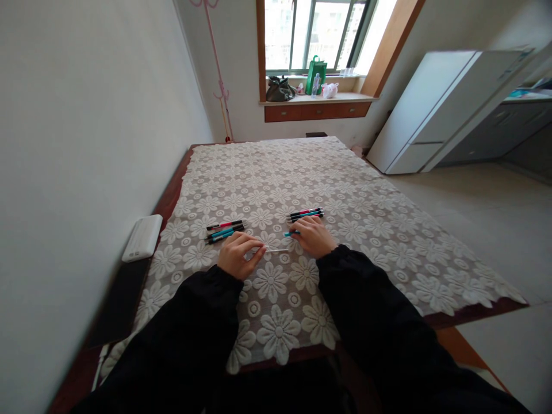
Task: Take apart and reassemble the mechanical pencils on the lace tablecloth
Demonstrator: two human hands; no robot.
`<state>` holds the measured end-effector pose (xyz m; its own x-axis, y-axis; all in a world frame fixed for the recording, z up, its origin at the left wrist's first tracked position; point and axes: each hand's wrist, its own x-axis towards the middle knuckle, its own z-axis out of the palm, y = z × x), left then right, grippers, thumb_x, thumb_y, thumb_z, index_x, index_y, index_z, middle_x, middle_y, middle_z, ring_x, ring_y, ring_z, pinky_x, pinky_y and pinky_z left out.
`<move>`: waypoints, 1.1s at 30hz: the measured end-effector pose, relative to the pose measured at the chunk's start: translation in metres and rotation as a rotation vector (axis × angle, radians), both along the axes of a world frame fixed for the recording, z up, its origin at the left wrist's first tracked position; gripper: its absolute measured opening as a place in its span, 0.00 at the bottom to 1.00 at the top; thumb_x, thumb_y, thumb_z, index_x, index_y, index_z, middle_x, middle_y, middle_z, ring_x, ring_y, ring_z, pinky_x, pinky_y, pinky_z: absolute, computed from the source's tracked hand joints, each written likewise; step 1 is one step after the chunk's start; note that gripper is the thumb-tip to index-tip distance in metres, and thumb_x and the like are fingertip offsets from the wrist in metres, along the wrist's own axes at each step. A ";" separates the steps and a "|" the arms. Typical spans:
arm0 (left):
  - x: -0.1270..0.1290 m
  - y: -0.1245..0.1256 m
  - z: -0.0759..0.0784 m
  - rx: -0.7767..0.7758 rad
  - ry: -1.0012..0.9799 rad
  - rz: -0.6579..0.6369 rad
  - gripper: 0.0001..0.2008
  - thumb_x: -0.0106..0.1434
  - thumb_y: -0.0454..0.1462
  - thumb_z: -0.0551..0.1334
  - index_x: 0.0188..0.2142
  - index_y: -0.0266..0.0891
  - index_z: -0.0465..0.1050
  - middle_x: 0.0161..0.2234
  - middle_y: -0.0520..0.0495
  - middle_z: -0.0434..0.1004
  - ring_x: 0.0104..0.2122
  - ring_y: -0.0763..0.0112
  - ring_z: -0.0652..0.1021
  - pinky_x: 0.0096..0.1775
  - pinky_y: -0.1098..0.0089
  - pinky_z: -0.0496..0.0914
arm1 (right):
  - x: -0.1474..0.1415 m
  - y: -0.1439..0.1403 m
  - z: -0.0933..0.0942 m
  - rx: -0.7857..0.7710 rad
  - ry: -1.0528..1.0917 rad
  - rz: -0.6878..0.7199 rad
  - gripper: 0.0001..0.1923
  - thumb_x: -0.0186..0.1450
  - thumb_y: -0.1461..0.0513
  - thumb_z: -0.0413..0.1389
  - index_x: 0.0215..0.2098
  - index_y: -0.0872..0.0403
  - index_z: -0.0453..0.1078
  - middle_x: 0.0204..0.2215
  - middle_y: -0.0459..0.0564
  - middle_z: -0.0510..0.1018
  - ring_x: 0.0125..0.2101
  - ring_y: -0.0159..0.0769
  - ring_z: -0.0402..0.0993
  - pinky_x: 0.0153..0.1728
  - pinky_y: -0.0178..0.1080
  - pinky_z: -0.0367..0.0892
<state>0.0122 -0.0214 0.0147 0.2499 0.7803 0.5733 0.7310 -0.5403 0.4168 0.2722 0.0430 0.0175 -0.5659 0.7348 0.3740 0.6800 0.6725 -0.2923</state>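
My left hand (240,254) is closed in a pinch on one end of a thin whitish stick (277,250), possibly a pen refill, which points right just above or on the lace tablecloth (271,282). My right hand (314,236) is closed around a short blue pen piece (291,234) whose tip sticks out to the left. Left of centre, beyond my left hand, lie blue pens (226,233) and a red and black pen (224,225). Just past my right hand is a second group of pens (305,214) in black, blue and red, lying side by side.
A white box-like device (142,238) and a black flat panel (118,302) lie along the table's left edge by the wall. Farther off are a window sill (302,100) with bags, a pink stand (215,52) and a white refrigerator (431,109).
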 end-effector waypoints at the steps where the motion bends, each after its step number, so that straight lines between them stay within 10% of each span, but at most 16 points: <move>1: 0.000 0.000 0.000 -0.002 0.002 0.003 0.08 0.65 0.44 0.64 0.35 0.46 0.81 0.36 0.49 0.83 0.40 0.63 0.78 0.45 0.60 0.73 | -0.004 -0.004 0.001 -0.010 0.047 0.043 0.03 0.68 0.66 0.59 0.39 0.52 0.73 0.38 0.50 0.80 0.43 0.43 0.71 0.49 0.45 0.59; 24: 0.000 0.002 0.000 0.094 0.006 -0.147 0.04 0.63 0.40 0.67 0.35 0.44 0.80 0.34 0.50 0.83 0.38 0.65 0.78 0.43 0.62 0.73 | -0.031 -0.032 0.004 -0.093 0.187 0.344 0.05 0.73 0.61 0.54 0.45 0.52 0.70 0.37 0.51 0.78 0.39 0.41 0.72 0.42 0.42 0.66; 33: 0.000 -0.001 0.004 0.020 0.023 -0.044 0.05 0.65 0.40 0.65 0.38 0.44 0.80 0.38 0.48 0.82 0.43 0.63 0.77 0.47 0.60 0.71 | -0.033 -0.035 0.004 -0.263 0.750 0.211 0.16 0.74 0.60 0.52 0.59 0.48 0.65 0.41 0.50 0.78 0.38 0.37 0.76 0.41 0.41 0.72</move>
<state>0.0123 -0.0220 0.0184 0.2972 0.7568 0.5821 0.7154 -0.5803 0.3892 0.2392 0.0081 0.0212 -0.3700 0.7571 0.5384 0.1078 0.6106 -0.7846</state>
